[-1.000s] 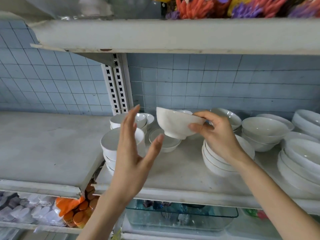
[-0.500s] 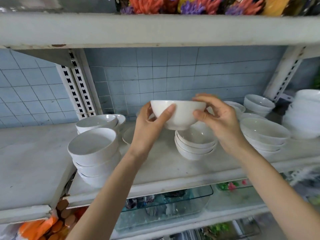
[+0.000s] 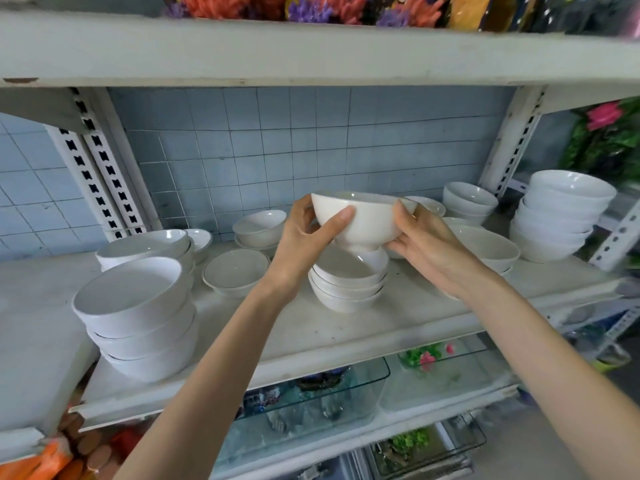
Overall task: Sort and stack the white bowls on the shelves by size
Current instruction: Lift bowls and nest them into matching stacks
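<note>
A white bowl point(image 3: 363, 220) is held upright between both hands, just above a short stack of white bowls point(image 3: 348, 280) at the middle of the shelf point(image 3: 346, 327). My left hand point(image 3: 304, 233) grips its left side, thumb across the front wall. My right hand point(image 3: 422, 244) grips its right side and base. A stack of larger bowls point(image 3: 138, 313) stands at the shelf's front left. A single gold-rimmed bowl point(image 3: 235, 271) sits between the two stacks.
More white bowl stacks stand at the back left point(image 3: 152, 245), back middle point(image 3: 259, 226), back right point(image 3: 467, 200) and far right point(image 3: 561, 213). A shelf board point(image 3: 311, 53) with fake flowers runs overhead. Glass trays point(image 3: 311, 400) lie on the shelf below.
My left hand has come onto the bowl, so both hands now hold it. The bowl has moved over the middle stack, and the view has shifted right.
</note>
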`<state>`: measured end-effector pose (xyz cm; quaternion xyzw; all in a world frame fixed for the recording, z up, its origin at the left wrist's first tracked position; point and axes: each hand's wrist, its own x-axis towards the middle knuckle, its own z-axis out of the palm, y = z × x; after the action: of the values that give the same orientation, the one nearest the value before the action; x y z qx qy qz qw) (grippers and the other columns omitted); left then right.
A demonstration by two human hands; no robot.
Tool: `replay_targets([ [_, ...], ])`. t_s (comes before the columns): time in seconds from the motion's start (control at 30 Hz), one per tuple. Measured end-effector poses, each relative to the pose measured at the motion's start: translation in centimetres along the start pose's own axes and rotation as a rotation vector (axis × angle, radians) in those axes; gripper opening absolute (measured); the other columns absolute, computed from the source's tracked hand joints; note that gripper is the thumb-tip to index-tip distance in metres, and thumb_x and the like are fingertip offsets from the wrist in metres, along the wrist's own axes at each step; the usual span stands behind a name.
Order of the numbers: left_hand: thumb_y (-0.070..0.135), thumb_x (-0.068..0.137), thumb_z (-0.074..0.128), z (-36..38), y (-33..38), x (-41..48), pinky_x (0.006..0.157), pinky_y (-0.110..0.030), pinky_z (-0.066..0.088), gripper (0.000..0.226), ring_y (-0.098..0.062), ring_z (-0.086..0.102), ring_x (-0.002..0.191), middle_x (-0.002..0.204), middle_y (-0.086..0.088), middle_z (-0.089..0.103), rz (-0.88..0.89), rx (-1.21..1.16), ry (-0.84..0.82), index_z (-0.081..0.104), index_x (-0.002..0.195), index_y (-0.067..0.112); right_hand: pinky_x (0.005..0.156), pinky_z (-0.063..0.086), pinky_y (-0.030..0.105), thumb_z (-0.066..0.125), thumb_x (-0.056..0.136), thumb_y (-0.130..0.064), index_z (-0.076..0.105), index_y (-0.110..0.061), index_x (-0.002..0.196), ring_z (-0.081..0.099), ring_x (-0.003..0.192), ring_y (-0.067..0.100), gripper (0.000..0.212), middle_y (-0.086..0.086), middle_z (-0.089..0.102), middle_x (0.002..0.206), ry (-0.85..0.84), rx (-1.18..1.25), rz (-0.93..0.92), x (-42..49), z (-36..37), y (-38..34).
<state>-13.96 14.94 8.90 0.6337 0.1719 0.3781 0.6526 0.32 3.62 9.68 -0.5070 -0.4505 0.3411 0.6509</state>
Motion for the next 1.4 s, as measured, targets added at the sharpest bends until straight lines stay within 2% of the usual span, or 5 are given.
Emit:
replay_targets([
  [0.23, 0.037, 0.068, 0.082, -1.0, -1.7, 0.3, 0.086, -0.016, 0.049, 0.074, -0.002, 0.06, 0.109, 0.122, 0.0, 0.063, 0.0, 0.144, -0.058, 0.05, 0.129, 0.011, 0.094, 0.045, 0.021, 0.072, 0.074, -0.042, 0.048, -0.012, 0.128, 0.055, 0.117, 0.011, 0.067, -0.001, 0.059, 0.124, 0.0, -0.257, -0.002, 0.9, -2.1, 1.7],
  [0.5, 0.012, 0.067, 0.084, -2.3, -4.8, 0.3, 0.088, -0.018, 0.048, 0.062, -0.008, 0.061, 0.111, 0.122, -0.003, 0.062, -0.043, 0.186, -0.033, 0.052, 0.12, 0.012, 0.088, 0.043, 0.01, 0.071, 0.065, -0.035, 0.05, -0.034, 0.111, 0.054, 0.102, -0.015, 0.05, -0.02, 0.058, 0.112, -0.048, -0.335, -0.007, 1.5, -2.8, 4.5],
  [0.87, 0.023, 0.055, 0.086, -2.2, -6.2, -0.4, 0.09, -0.018, 0.047, 0.071, -0.002, 0.06, 0.11, 0.118, 0.008, 0.062, -0.028, 0.21, -0.042, 0.05, 0.116, 0.025, 0.108, 0.038, 0.039, 0.077, 0.062, -0.039, 0.047, -0.043, 0.116, 0.049, 0.12, -0.001, 0.062, -0.025, 0.056, 0.12, -0.082, -0.335, 0.016, 1.5, -3.8, 6.5],
  [1.27, 0.05, 0.057, 0.085, -2.3, -6.9, -0.8, 0.099, -0.022, 0.043, 0.101, -0.011, 0.05, 0.126, 0.137, -0.002, 0.052, -0.009, 0.225, -0.083, 0.036, 0.138, 0.015, 0.096, 0.043, 0.014, 0.082, 0.05, -0.06, 0.044, -0.043, 0.12, 0.049, 0.118, -0.008, 0.081, -0.032, 0.056, 0.119, -0.11, -0.277, 0.028, 1.5, -3.8, 7.0],
  [1.4, 0.047, 0.054, 0.088, -1.6, -7.7, -1.0, 0.102, -0.022, 0.041, 0.102, -0.007, 0.046, 0.129, 0.138, 0.005, 0.047, -0.011, 0.277, -0.122, 0.028, 0.135, 0.032, 0.093, 0.041, 0.011, 0.081, 0.048, -0.065, 0.041, -0.041, 0.125, 0.045, 0.124, -0.005, 0.09, -0.025, 0.051, 0.129, -0.116, -0.241, 0.04, 1.4, -3.8, 6.9],
])
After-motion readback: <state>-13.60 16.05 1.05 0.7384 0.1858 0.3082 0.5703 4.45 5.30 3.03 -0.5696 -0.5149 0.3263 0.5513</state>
